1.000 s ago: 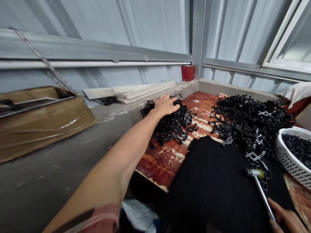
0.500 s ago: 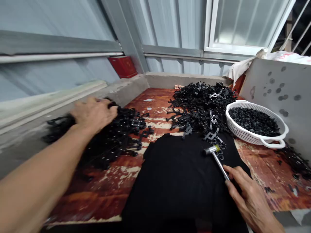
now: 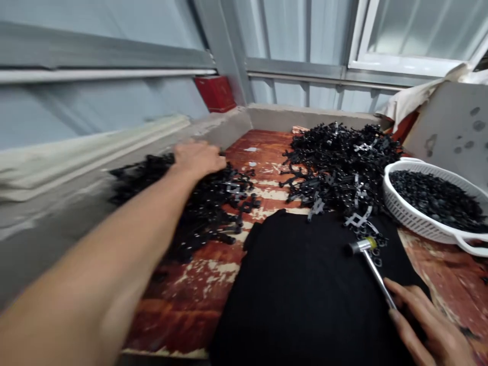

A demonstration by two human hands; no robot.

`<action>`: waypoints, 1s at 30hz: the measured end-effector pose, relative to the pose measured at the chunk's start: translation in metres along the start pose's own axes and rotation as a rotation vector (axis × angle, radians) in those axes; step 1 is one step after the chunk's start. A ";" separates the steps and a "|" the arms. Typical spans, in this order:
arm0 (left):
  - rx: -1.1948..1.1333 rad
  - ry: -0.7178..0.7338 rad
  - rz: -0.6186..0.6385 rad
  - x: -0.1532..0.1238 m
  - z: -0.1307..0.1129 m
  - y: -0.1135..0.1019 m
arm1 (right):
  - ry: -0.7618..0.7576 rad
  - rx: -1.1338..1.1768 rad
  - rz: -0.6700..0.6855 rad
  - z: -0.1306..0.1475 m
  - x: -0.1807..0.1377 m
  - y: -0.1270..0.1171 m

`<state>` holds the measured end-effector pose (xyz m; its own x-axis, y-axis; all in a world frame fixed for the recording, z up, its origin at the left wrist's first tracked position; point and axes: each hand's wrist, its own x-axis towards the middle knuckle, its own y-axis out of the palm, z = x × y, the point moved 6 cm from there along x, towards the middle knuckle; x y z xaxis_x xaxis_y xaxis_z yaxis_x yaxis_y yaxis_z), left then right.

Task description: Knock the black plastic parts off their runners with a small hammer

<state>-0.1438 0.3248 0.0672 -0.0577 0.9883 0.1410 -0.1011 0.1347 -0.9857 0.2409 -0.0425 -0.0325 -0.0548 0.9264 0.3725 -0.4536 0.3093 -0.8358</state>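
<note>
My left hand (image 3: 198,158) reaches over the left pile of black plastic parts (image 3: 209,213), at its far side. The hand is blurred and its fingers are mostly hidden, so what they touch or hold does not show. At the lower right, my right hand (image 3: 427,317) is closed round the handle of a small hammer (image 3: 377,274). Its metal head has a black face and a yellow face. The head is above a black cloth (image 3: 305,284), close to small black rings and a few linked parts at the cloth's far right edge.
A larger heap of black linked parts (image 3: 339,157) lies behind the cloth. Right of it stands a white plastic basket (image 3: 415,221) full of small black pieces. The worn red-brown tabletop (image 3: 198,290) ends at a concrete ledge (image 3: 213,132), with a red box (image 3: 216,94) in the corner.
The view has swung left, so the scene sits further right. My left hand is still over the left pile, in a slightly different pose. The hammer stays in my right hand.
</note>
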 end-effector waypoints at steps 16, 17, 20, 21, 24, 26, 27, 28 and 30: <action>-0.495 0.447 0.213 -0.150 -0.199 0.022 | 0.001 -0.048 0.006 0.019 0.014 -0.010; -0.522 0.426 0.222 -0.149 -0.199 0.023 | -0.008 -0.062 0.022 0.020 0.015 -0.010; -0.601 0.365 0.270 -0.144 -0.185 0.020 | -0.027 -0.047 0.060 0.021 0.017 -0.014; -0.658 0.355 0.297 -0.145 -0.179 0.018 | -0.021 -0.038 0.057 0.020 0.016 -0.017; -0.904 0.361 0.464 -0.164 -0.166 0.015 | 0.010 -0.046 0.048 0.008 0.006 -0.028; -0.965 0.363 0.643 -0.188 -0.164 0.022 | 0.007 -0.064 0.079 0.001 -0.003 -0.033; -0.947 0.357 0.731 -0.201 -0.164 0.027 | -0.005 -0.071 0.092 -0.001 -0.007 -0.036; -0.918 0.354 0.794 -0.213 -0.164 0.031 | -0.015 -0.077 0.096 -0.003 -0.010 -0.039; -0.854 0.386 0.844 -0.229 -0.166 0.035 | -0.012 -0.075 0.072 -0.007 -0.010 -0.045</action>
<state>0.0306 0.1150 -0.0149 0.5165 0.7256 -0.4546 0.5068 -0.6870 -0.5208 0.2678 -0.0643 -0.0010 -0.0961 0.9442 0.3150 -0.3800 0.2577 -0.8884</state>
